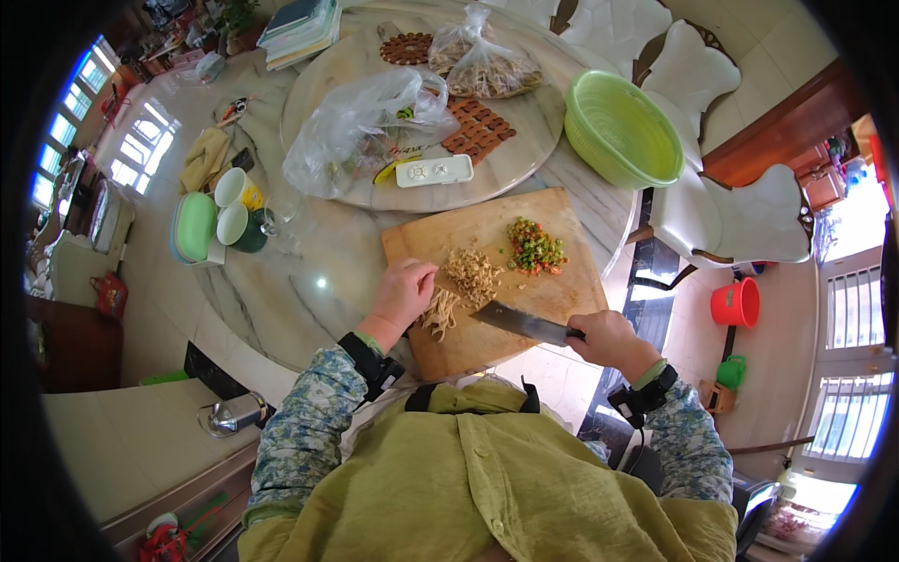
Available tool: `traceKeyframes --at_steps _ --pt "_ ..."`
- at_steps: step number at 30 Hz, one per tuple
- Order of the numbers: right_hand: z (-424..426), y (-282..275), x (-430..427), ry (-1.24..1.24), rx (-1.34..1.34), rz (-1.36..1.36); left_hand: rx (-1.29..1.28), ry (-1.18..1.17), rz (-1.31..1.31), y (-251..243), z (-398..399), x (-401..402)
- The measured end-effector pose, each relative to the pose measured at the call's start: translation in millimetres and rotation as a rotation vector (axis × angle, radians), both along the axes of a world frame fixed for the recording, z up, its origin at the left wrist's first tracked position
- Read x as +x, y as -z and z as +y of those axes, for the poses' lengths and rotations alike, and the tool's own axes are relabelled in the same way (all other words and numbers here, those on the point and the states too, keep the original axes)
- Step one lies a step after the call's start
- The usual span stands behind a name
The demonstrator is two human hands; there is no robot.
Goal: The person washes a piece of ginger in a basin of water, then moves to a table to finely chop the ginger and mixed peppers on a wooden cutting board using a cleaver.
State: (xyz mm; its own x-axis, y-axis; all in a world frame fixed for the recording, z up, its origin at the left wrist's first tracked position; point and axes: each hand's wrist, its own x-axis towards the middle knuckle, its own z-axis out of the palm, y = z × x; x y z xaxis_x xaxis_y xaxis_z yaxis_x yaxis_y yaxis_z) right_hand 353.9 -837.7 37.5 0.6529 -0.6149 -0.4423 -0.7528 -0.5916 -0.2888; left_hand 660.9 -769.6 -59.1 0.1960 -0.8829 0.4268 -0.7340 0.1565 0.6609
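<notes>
A wooden cutting board (506,211) lies at an angle at the near edge of the marble table. My right hand (607,338) grips the dark handle of a kitchen knife (516,320). The blade points left, its tip beside a pile of finely chopped pale food (472,275). My left hand (404,291) is curled at the board's left side, next to a bundle of uncut pale strips (440,314). Whether anything is between its fingers is hidden. Farther right on the board sits a heap of diced green and red peppers (535,246).
On the round turntable (541,147) lie a clear plastic bag (365,133), a white remote control (435,171) and tied bags of dried food (491,70). A green plastic basin (621,130) stands right. Cups (241,228) and a glass (281,209) stand left.
</notes>
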Motion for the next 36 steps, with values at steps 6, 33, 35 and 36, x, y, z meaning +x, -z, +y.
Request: traceKeyframes --at_steps 6,33,35,36 --pt "-13 23 -8 -0.100 0.001 -0.027 0.140 -0.059 -0.041 6 23 -13" --pt "65 21 69 0.041 -0.070 0.024 -0.113 0.170 -0.250 39 19 -30" --pt "67 19 72 -0.002 -0.054 0.039 -0.117 0.176 -0.228 46 21 -29" --pt "68 18 73 0.008 -0.054 0.043 -0.126 0.170 -0.207 49 21 -29"
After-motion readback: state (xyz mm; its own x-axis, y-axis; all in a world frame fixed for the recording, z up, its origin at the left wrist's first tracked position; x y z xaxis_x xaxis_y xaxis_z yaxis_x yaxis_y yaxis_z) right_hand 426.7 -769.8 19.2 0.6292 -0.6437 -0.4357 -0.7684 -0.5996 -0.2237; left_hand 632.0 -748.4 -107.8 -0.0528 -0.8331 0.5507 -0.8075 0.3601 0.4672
